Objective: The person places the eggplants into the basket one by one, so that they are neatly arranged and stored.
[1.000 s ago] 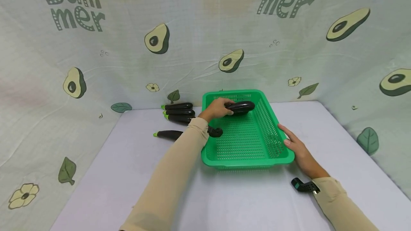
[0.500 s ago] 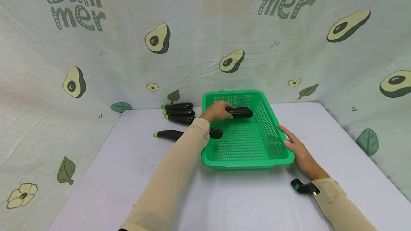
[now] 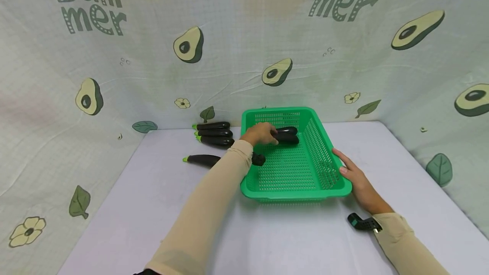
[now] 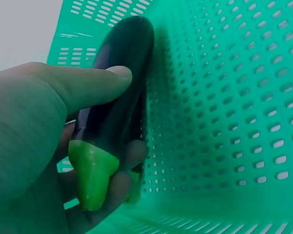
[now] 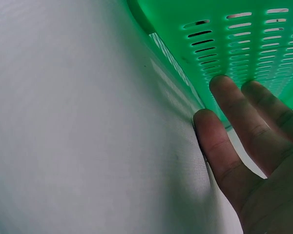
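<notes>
A green perforated plastic basket [image 3: 294,193] stands on the table. Inside, toward its back left, my left hand [image 3: 261,134] grips a dark eggplant [image 3: 287,139]. In the left wrist view the thumb lies across the glossy skin of this eggplant [image 4: 124,46], its green cap toward the palm. A second eggplant [image 3: 287,130] lies alongside it in the basket, mostly hidden from the left wrist camera. My right hand [image 3: 359,183] rests at the basket's right side. Its straight fingers [image 5: 239,117] reach along the outer wall, and the thumb is near the rim.
Left of the basket, three eggplants [image 3: 214,133] lie in a row near the back edge. Another eggplant [image 3: 201,160] lies nearer, partly covered by the left sleeve. A printed cloth [image 3: 229,33] hangs behind the white table [image 3: 153,207].
My left hand has lowered the eggplant and drawn it slightly nearer, so the other eggplant now shows behind it. The right hand has kept its place at the basket.
</notes>
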The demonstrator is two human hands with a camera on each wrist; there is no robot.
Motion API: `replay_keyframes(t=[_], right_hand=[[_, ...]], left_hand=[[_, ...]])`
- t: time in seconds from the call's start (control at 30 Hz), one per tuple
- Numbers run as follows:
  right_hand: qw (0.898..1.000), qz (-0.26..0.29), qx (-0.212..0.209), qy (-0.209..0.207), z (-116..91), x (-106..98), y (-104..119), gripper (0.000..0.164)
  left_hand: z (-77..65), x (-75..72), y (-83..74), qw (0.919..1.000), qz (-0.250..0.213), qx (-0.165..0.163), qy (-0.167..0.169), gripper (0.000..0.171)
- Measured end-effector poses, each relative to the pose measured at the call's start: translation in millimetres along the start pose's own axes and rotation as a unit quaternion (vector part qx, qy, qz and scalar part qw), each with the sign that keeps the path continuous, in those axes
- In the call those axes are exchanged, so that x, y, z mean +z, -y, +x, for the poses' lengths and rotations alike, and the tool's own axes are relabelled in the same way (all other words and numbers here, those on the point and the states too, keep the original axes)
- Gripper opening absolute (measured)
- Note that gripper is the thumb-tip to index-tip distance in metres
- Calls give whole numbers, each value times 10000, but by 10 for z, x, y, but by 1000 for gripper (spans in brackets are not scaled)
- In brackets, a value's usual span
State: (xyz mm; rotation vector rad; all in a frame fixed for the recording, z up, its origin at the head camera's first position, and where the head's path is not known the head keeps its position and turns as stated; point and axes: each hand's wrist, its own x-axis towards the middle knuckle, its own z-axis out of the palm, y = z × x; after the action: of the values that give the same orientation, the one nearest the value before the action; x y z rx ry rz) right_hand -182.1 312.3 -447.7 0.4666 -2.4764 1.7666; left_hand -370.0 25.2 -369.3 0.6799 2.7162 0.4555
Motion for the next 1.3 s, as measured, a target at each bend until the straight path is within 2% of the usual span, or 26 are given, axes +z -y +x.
replay_keyframes(t=[0.27, 0.6, 0.93, 1.3], right_hand=[[10000, 50, 10, 38, -2, -7, -8, 54], [10000, -13, 94, 1, 9, -11, -21, 55], [9999, -79, 146, -11, 10, -6, -25, 54], [9998, -130, 118, -3, 18, -4, -40, 54]], left_hand=[[-18, 4, -8, 9999, 104, -59, 52, 51], [-30, -4, -18, 9998, -147, -124, 61, 45], [-1, 15, -14, 9994, 283, -191, 55, 39], [51, 57, 26, 9982, 486, -336, 44, 34]])
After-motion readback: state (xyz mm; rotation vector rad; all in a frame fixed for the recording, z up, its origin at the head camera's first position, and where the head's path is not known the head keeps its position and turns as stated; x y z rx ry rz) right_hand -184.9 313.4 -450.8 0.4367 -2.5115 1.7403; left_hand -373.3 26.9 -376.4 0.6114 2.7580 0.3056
